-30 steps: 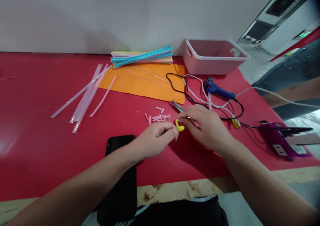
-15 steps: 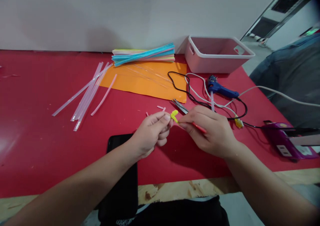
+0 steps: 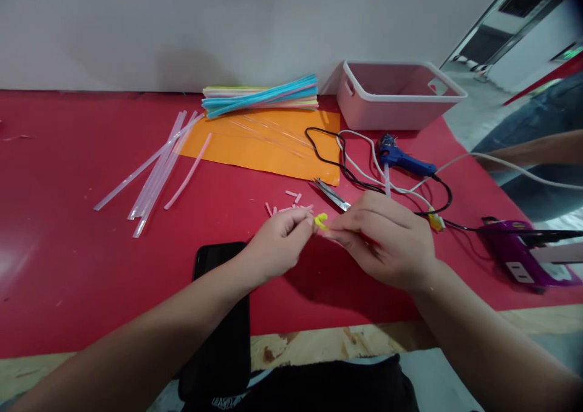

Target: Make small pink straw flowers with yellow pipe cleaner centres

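Observation:
Between my two hands is a short, curled yellow pipe cleaner (image 3: 321, 220). My left hand (image 3: 280, 245) pinches one end with thumb and forefinger. The fingertips of my right hand (image 3: 387, 239) are closed on its other end. Scissors (image 3: 332, 193) lie open-side leftward beyond my right hand, which hides their handles. Small cut pink pieces (image 3: 291, 193) are scattered on the table just past my left hand. Under my left forearm sits a black phone-like slab (image 3: 218, 333), partly covered.
A bundle of coloured pipe cleaners (image 3: 259, 99) rests on an orange sheet (image 3: 273, 157). Translucent sticks (image 3: 155, 175) and a pink pipe cleaner (image 3: 189, 172) lie left. Rightward are a pink basket (image 3: 387, 114), blue glue gun (image 3: 407, 160), tangled cables and a purple device (image 3: 523, 254). Another person's arm (image 3: 542, 151) shows.
My left hand has turned so its curled lower fingers no longer show. The yellow pipe cleaner sits slightly lower and its shape has shifted. At right, a person's forearm has come into view.

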A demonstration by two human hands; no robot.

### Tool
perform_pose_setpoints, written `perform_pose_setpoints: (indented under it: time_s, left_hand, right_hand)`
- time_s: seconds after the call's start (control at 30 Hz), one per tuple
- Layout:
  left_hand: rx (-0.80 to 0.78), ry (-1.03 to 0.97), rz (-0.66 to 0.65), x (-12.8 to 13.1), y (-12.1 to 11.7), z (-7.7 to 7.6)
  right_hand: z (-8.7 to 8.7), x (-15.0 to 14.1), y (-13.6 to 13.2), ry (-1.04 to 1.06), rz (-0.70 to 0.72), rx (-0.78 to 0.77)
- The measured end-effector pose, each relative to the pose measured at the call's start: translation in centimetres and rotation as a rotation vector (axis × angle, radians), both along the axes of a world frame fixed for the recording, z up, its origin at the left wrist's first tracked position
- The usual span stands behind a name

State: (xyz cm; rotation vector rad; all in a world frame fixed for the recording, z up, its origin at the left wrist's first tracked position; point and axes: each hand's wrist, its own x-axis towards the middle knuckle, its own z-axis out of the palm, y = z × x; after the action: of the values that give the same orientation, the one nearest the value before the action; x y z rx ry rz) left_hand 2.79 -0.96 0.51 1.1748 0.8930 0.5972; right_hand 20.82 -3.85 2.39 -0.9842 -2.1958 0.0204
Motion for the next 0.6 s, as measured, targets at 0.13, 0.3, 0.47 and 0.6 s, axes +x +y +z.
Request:
perform_pose_setpoints:
  time_s: [0.13, 0.3, 0.47, 0.6]
  left_hand:
    - [-0.273, -0.325, 0.094, -0.1, 0.2, 0.5]
    - [-0.287, -0.362, -0.143, -0.8, 0.1, 0.7]
    - [0.099, 0.083, -0.329, -0.9, -0.1, 0.5]
    - [0.256, 0.208, -0.129, -0.3, -0.1, -0.3]
  right_hand:
    - [0.3, 0.1, 0.0, 0.021, -0.05, -0.049]
    - [-0.2, 0.6, 0.7, -0.005, -0.079, -0.203]
    - [-0.6, 0.8, 0.9, -0.039, -0.145, -0.15]
    - [-0.9, 0.4, 0.5, -0.056, -0.041, -0.065]
